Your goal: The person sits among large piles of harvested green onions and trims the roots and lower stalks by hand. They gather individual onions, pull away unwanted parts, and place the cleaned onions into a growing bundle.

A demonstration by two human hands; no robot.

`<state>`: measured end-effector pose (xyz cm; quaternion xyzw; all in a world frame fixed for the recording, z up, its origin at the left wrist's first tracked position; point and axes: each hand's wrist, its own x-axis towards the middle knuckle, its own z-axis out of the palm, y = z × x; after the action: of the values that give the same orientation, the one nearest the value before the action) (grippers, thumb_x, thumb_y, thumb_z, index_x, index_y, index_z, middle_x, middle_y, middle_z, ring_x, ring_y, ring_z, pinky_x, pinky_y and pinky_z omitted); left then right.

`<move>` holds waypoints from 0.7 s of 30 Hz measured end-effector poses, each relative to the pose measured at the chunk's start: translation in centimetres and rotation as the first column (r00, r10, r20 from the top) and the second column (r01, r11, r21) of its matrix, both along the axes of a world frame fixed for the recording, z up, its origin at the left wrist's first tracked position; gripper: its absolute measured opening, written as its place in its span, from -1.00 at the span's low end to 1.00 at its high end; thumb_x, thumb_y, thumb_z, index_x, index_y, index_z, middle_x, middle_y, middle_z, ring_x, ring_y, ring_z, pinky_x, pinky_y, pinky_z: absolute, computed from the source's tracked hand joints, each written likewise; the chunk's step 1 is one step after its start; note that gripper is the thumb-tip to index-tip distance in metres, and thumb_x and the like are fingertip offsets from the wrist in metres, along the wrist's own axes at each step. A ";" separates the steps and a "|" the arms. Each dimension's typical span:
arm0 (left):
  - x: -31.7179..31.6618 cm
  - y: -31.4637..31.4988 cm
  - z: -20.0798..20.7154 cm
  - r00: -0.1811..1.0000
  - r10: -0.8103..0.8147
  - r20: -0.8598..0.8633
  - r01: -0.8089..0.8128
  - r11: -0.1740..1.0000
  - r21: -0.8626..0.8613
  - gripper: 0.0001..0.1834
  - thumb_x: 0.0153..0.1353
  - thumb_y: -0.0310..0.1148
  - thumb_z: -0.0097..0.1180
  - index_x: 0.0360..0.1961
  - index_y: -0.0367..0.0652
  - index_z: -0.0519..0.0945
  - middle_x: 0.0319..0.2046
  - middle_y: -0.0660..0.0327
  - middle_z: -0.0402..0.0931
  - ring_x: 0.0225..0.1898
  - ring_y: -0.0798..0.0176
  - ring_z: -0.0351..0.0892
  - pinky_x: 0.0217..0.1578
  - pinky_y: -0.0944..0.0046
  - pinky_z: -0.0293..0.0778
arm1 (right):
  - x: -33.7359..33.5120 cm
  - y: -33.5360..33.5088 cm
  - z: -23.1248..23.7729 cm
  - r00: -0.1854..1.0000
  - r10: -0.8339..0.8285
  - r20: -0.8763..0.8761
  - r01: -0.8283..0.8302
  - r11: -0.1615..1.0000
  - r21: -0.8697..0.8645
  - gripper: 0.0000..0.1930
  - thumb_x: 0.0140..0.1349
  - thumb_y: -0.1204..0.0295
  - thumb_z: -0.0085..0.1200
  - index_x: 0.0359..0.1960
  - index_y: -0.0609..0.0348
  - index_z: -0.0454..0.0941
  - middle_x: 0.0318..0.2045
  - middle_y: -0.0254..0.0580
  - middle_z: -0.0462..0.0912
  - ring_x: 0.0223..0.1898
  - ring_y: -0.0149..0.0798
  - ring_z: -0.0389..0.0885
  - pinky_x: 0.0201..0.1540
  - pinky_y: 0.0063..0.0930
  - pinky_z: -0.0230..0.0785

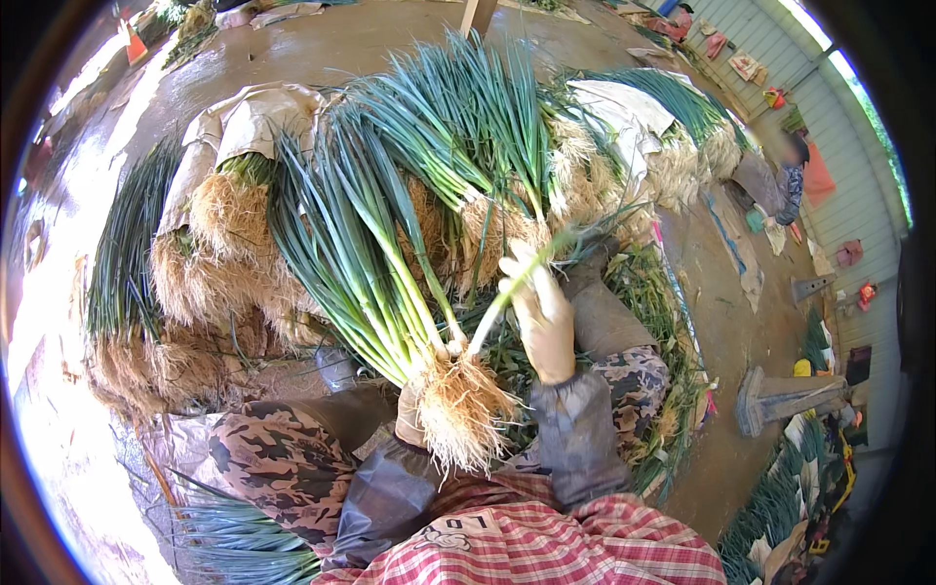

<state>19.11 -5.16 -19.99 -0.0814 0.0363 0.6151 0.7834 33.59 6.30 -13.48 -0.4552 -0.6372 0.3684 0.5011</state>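
Down among heaps of cut greens, a person in a red plaid garment [526,546] and camouflage trousers [278,463] handles a bundle of green onions [408,331] held above the lap. The left hand [409,419] is clasped on the bundle at its root end, partly hidden by the shaggy, straw-coloured roots, while the stalks fan away toward the upper left. The right hand [538,327], its fingers closed, grips a single stalk [492,317] just to the right of the bundle, the stalk's pale end near the bundle's base and its green end slanting up to the right. Beyond stand piled onions [453,117], with a beige cloth [273,115] draped over bunches to the left and a whitish cloth [624,115] at right. Another person [780,190] sits farther off, near a pale corrugated wall [829,107]; a grey stool [785,400] stands on the brown floor [726,341].
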 end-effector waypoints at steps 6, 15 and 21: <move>0.2 -0.3 0.6 0.981 -0.168 0.098 0.166 0.986 0.033 -0.42 0.11 -0.21 0.22 0.13 -0.20 0.39 -0.04 0.03 0.47 -0.08 0.02 0.52 -0.05 -0.02 0.50 | -6.7 7.2 -4.3 0.609 0.377 0.698 -0.041 0.894 -0.447 -0.40 0.26 -0.08 -0.04 -0.11 0.34 0.56 -0.29 -0.04 0.66 -0.28 -0.21 0.63 -0.27 -0.36 0.47; 0.1 -0.5 0.7 0.994 -0.035 0.101 0.034 0.999 0.015 -0.50 0.09 -0.20 0.26 0.04 -0.15 0.47 0.05 0.12 0.43 0.05 0.06 0.45 0.05 0.01 0.45 | -1.8 0.4 -4.1 0.999 0.041 -0.002 -0.037 0.869 -0.493 -0.75 0.37 0.39 -0.08 -0.15 0.37 0.52 -0.43 -0.09 0.65 -0.56 -0.44 0.56 -0.58 -0.61 0.38; 0.1 0.1 0.5 0.994 0.004 0.112 -0.011 0.998 0.063 -0.40 0.12 -0.17 0.23 0.16 -0.14 0.38 0.11 0.14 0.38 0.10 0.09 0.40 0.14 0.03 0.37 | 7.8 -7.0 0.2 0.901 -0.329 -0.284 0.237 0.920 -0.313 -0.52 0.39 0.04 -0.19 -0.50 0.19 0.48 -0.66 -0.26 0.53 -0.76 -0.43 0.40 -0.72 -0.60 0.27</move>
<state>19.20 -5.03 -19.46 -0.0907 -0.0276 0.6134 0.7841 41.39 -0.70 -13.32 -0.5394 -0.4137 0.4456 0.5826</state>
